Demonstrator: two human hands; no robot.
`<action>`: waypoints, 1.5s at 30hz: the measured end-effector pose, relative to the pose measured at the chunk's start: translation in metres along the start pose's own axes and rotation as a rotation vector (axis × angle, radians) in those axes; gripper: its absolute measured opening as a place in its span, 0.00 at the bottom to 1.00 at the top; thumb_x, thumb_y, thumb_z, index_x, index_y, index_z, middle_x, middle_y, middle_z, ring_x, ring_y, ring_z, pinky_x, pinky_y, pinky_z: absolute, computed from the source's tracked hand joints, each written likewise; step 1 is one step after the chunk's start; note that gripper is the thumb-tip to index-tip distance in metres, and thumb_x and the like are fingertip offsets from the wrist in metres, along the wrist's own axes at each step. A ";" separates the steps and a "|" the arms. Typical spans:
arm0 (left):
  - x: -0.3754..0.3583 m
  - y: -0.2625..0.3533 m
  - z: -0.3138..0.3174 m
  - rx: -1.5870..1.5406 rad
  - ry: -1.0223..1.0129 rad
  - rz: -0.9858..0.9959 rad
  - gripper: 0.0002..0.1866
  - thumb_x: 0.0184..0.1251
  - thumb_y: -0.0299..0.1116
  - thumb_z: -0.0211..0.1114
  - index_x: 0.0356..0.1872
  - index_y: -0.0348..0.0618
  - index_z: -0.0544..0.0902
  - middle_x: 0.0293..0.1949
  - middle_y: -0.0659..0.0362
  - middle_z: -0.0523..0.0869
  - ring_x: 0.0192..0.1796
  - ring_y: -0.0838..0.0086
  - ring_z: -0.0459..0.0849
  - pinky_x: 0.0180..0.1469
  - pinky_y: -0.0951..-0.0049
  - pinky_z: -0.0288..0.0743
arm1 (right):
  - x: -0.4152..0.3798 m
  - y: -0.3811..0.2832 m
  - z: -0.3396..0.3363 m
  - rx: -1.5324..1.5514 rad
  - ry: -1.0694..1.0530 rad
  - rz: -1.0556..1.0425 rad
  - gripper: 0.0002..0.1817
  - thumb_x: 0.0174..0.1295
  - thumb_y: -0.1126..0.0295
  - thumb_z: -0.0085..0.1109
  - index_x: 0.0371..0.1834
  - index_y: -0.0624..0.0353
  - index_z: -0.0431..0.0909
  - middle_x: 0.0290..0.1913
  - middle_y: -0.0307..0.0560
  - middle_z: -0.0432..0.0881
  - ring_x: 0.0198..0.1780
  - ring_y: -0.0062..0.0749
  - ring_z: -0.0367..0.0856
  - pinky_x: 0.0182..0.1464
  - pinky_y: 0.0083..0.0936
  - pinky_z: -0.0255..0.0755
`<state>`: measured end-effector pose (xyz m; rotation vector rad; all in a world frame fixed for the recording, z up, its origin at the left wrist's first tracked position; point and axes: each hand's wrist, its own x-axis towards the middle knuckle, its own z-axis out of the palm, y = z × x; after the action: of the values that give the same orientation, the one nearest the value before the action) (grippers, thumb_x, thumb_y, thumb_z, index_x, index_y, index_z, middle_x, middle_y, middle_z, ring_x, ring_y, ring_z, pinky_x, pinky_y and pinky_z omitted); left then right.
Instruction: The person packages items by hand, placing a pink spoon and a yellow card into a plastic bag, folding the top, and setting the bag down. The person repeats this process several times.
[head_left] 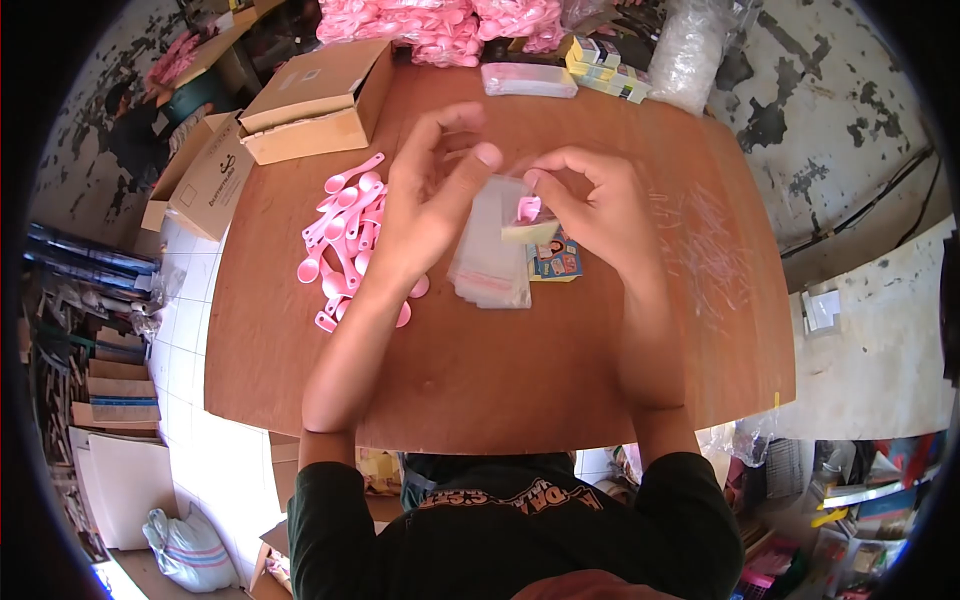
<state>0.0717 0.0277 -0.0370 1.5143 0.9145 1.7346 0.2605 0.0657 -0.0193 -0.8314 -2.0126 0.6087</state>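
Observation:
My right hand (600, 205) pinches the top of a small clear plastic bag, above the table. Inside the bag a pink piece (528, 208), apparently part of a spoon, and a pale yellowish card (530, 233) show through. My left hand (430, 195) is raised just left of it, fingers curled but apart from the thumb, with nothing visible in it. Below the hands lies a stack of clear plastic bags (490, 265). Beside it is a pile of printed cards (557, 262), partly covered by the held bag. Pink spoons (345, 225) lie heaped left of my left forearm, which hides some.
Thin clear strips (705, 250) are scattered on the table's right side. A cardboard box (320, 100) stands at the back left. Along the back are pink bundles (430, 30), a clear packet (528, 80), card stacks (608, 70) and a plastic roll (690, 55). A person (145, 130) is at far left.

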 end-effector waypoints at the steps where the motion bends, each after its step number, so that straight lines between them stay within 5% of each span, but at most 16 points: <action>1: -0.001 0.001 -0.001 0.064 -0.106 -0.031 0.27 0.67 0.33 0.68 0.64 0.35 0.70 0.59 0.51 0.76 0.60 0.66 0.77 0.62 0.65 0.70 | 0.001 0.002 -0.001 0.003 0.006 -0.004 0.04 0.58 0.75 0.64 0.33 0.65 0.84 0.32 0.44 0.87 0.33 0.20 0.83 0.35 0.19 0.74; 4: -0.001 -0.003 -0.001 0.189 -0.300 -0.046 0.33 0.61 0.31 0.73 0.65 0.36 0.68 0.63 0.53 0.73 0.65 0.67 0.73 0.67 0.64 0.65 | 0.004 0.002 -0.002 0.076 0.127 -0.252 0.03 0.56 0.76 0.65 0.31 0.65 0.85 0.30 0.44 0.87 0.31 0.19 0.82 0.33 0.19 0.72; 8: -0.003 -0.008 0.005 0.237 -0.496 -0.013 0.31 0.57 0.26 0.75 0.62 0.36 0.73 0.59 0.55 0.78 0.60 0.73 0.76 0.62 0.69 0.70 | -0.003 -0.006 -0.005 0.292 0.148 -0.007 0.05 0.58 0.74 0.66 0.33 0.65 0.85 0.31 0.42 0.87 0.32 0.18 0.82 0.34 0.19 0.73; 10: -0.002 -0.001 0.007 0.297 -0.564 -0.321 0.22 0.60 0.25 0.73 0.55 0.35 0.78 0.49 0.58 0.85 0.49 0.78 0.82 0.52 0.75 0.77 | -0.003 -0.006 -0.006 0.372 0.168 0.107 0.07 0.59 0.73 0.67 0.36 0.65 0.85 0.31 0.42 0.86 0.33 0.19 0.82 0.35 0.19 0.73; 11: -0.002 -0.004 0.007 0.298 -0.564 -0.321 0.22 0.60 0.25 0.73 0.55 0.35 0.78 0.49 0.58 0.85 0.49 0.78 0.82 0.52 0.75 0.77 | -0.003 -0.007 -0.007 0.491 0.175 0.121 0.10 0.60 0.70 0.68 0.40 0.66 0.84 0.32 0.42 0.86 0.34 0.20 0.82 0.36 0.18 0.74; 13: -0.004 -0.013 0.007 0.134 -0.478 -0.250 0.16 0.61 0.24 0.72 0.50 0.35 0.82 0.42 0.62 0.88 0.41 0.84 0.82 0.44 0.79 0.78 | -0.002 -0.010 -0.009 0.612 0.180 0.134 0.14 0.61 0.67 0.69 0.43 0.67 0.83 0.34 0.43 0.86 0.35 0.21 0.83 0.37 0.18 0.75; 16: -0.002 -0.016 0.005 0.064 -0.438 -0.268 0.15 0.62 0.24 0.71 0.50 0.36 0.82 0.43 0.62 0.87 0.43 0.84 0.82 0.45 0.79 0.78 | 0.000 -0.010 -0.014 0.679 0.103 0.065 0.19 0.62 0.65 0.69 0.49 0.69 0.80 0.38 0.46 0.86 0.37 0.21 0.83 0.38 0.18 0.76; 18: -0.001 -0.014 0.006 0.029 -0.433 -0.251 0.14 0.62 0.24 0.72 0.48 0.35 0.83 0.42 0.60 0.87 0.43 0.83 0.83 0.46 0.78 0.78 | -0.001 -0.004 -0.015 0.476 -0.114 0.120 0.19 0.62 0.66 0.68 0.50 0.69 0.80 0.41 0.46 0.86 0.39 0.21 0.83 0.40 0.20 0.78; 29: 0.000 -0.009 0.006 -0.177 -0.149 -0.090 0.10 0.69 0.25 0.65 0.48 0.33 0.82 0.43 0.55 0.87 0.46 0.76 0.85 0.49 0.77 0.79 | 0.000 0.003 -0.005 0.527 -0.035 0.172 0.11 0.65 0.73 0.62 0.47 0.70 0.82 0.42 0.47 0.87 0.41 0.21 0.84 0.44 0.19 0.78; 38: 0.001 -0.005 0.003 -0.107 -0.029 -0.074 0.09 0.69 0.25 0.65 0.47 0.33 0.85 0.39 0.56 0.89 0.39 0.79 0.86 0.40 0.78 0.83 | 0.001 0.007 -0.004 0.534 -0.029 0.165 0.10 0.66 0.75 0.61 0.46 0.70 0.82 0.39 0.44 0.86 0.41 0.20 0.83 0.43 0.18 0.78; 40: 0.001 0.004 0.004 -0.004 0.003 -0.164 0.09 0.68 0.23 0.64 0.47 0.31 0.83 0.43 0.52 0.88 0.46 0.71 0.87 0.50 0.68 0.84 | 0.001 0.008 -0.002 0.542 0.001 0.105 0.10 0.66 0.75 0.61 0.47 0.69 0.82 0.39 0.45 0.86 0.41 0.20 0.83 0.43 0.17 0.78; 45: 0.001 -0.001 0.002 -0.063 0.014 -0.076 0.11 0.65 0.22 0.67 0.48 0.32 0.83 0.39 0.56 0.88 0.39 0.77 0.86 0.41 0.78 0.82 | 0.000 0.003 -0.002 0.502 0.017 0.114 0.10 0.67 0.75 0.61 0.47 0.69 0.82 0.39 0.44 0.86 0.41 0.20 0.83 0.42 0.16 0.78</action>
<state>0.0736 0.0295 -0.0370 1.4108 0.9041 1.7054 0.2636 0.0677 -0.0205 -0.6402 -1.6922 1.1101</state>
